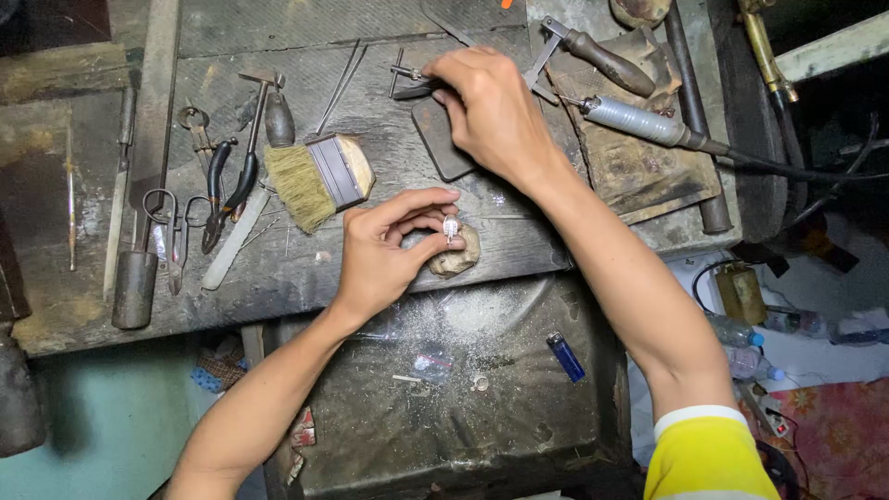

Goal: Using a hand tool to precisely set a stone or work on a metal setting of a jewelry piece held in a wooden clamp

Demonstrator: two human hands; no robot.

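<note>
2 bare hands are working at a worn grey wooden bench (278, 268): the left hand (384, 250) is pinching a small silvery metal piece (450, 227) between thumb and forefinger, just above a pale lump of putty-like material (460, 255) at 6 o'clock of the right hand (491, 111). That hand's fingers are closing on a small metal clamp tool (407, 81) at its 9 o'clock, by a dark flat slab (440, 139). It looks like a tool-fetching step, and the next move calls for a steady pinch.

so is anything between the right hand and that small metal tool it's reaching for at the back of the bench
Nothing visible stands between them. The right hand already has its fingers at the small grey metal clamp-like tool on the worn wooden bench. A dark flat rectangular slab lies just below the hand, beside the reach rather than across it.
</note>
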